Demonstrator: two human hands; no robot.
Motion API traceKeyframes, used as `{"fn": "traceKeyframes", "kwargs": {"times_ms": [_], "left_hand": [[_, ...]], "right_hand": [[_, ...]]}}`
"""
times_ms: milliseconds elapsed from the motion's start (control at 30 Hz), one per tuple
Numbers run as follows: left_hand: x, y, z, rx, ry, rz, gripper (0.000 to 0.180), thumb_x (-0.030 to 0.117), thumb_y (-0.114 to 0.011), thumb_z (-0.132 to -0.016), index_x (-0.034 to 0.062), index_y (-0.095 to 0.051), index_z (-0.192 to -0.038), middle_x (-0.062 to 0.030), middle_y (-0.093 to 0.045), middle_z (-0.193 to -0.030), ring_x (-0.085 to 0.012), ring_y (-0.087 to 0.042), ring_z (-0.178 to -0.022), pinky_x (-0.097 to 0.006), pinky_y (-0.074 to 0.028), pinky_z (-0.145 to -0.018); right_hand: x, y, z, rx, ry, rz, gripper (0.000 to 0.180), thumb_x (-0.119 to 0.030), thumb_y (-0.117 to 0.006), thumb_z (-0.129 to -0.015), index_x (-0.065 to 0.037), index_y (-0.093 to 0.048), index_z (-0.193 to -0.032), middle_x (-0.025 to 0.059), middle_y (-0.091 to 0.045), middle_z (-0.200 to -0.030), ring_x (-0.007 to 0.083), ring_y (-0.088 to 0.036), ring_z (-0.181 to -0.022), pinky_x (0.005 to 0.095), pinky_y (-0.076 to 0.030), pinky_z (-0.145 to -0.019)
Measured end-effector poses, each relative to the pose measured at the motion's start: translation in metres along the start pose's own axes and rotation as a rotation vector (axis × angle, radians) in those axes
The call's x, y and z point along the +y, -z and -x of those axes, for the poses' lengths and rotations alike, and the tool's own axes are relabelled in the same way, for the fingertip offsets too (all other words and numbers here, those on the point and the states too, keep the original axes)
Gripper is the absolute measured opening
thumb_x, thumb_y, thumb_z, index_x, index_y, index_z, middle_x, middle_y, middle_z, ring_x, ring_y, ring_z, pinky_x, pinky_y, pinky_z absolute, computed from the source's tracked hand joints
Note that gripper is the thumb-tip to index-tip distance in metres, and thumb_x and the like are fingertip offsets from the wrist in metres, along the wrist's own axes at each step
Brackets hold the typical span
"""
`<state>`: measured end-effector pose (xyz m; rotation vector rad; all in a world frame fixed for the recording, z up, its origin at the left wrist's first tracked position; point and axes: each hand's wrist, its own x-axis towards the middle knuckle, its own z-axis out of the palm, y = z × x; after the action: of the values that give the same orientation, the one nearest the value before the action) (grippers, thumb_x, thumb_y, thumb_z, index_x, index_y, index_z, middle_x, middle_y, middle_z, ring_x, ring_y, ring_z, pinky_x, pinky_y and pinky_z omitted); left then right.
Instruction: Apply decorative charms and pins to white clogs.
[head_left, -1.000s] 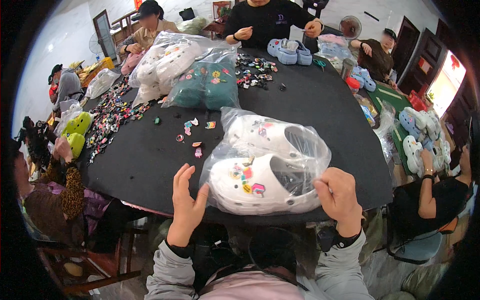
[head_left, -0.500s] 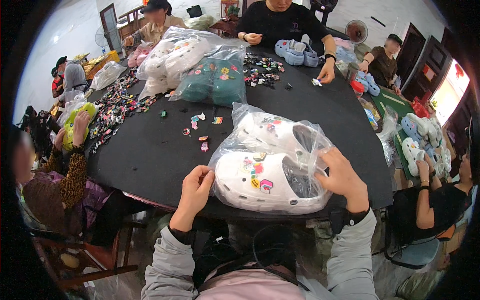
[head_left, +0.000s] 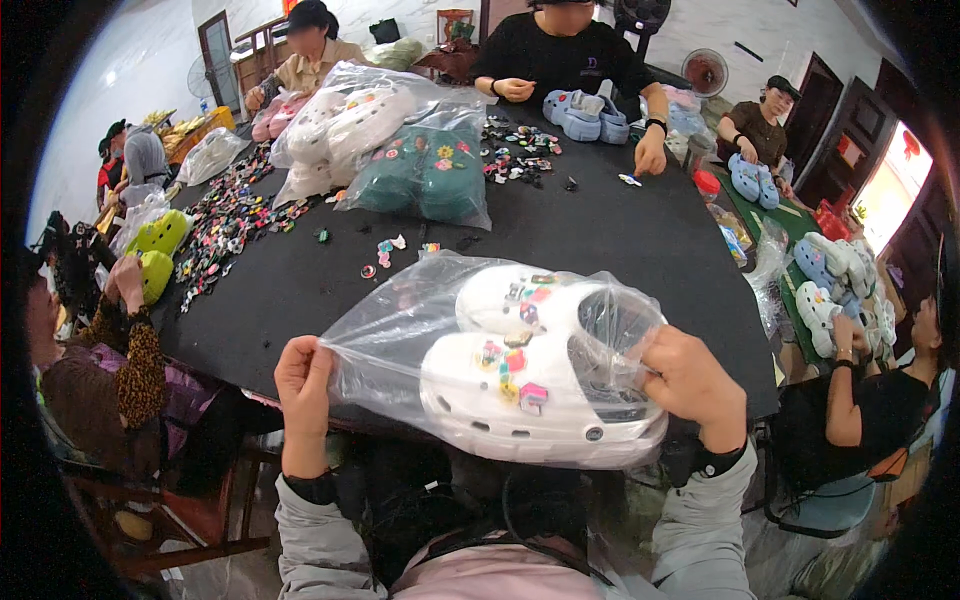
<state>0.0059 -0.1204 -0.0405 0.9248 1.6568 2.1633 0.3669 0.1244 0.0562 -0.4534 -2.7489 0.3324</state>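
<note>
White foam clogs, a pair studded with little colourful charms, sit inside a clear plastic bag at the near edge of the black round surface, pretty much hanging over the person's lap. The pair lies with its long axis running left to right, so each hand has one end of the bag.

Left hand is clenched on the bag's left end, pinching a bunched bit of loose film that's pulled out taut. Right hand is gripping the bag's right end, closer to the shoes themselves, fingers curled over the plastic around the heel side. The clogs sit nearer the right hand than the left one; on the left there's a stretch of empty bag between the pinch and the shoes.

Other stuff around: farther back on the surface there's a bagged pair of dark green clogs and a bigger bag of white clogs to its left. A long scatter of loose small charms runs along the far-left side, with a few strays just beyond the held bag. Light blue clogs sit at the far side in front of a person in black. More people sit around the rim, one on the left holding lime green clogs.
</note>
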Motion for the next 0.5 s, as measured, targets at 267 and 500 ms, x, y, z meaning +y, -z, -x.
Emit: {"fn": "traceKeyframes", "kwargs": {"times_ms": [267,500], "left_hand": [[0.029,-0.047,-0.065,-0.514,0.110,-0.113,0.062,0.018,-0.069,-0.084,0.0024,-0.041,-0.137,-0.0134,-0.044,-0.136,-0.0270,-0.041,-0.127,-0.038,-0.033,-0.105],[-0.019,-0.115,-0.098,-0.711,-0.075,-0.625,0.071,0.033,-0.065,-0.088,0.0016,-0.034,-0.143,-0.0212,-0.037,-0.145,-0.0326,-0.033,-0.136,-0.040,-0.026,-0.110]], "right_hand": [[-0.012,-0.012,0.002,-0.030,0.042,0.272,0.030,-0.018,-0.070,-0.069,-0.003,-0.067,-0.095,0.0127,-0.060,-0.084,0.0311,-0.057,-0.085,0.0453,-0.043,-0.085],[-0.031,-0.003,-0.001,0.100,0.060,0.140,0.054,-0.047,-0.071,-0.074,0.001,-0.065,-0.096,0.0155,-0.062,-0.099,0.0318,-0.058,-0.097,0.0458,-0.043,-0.089]]}}
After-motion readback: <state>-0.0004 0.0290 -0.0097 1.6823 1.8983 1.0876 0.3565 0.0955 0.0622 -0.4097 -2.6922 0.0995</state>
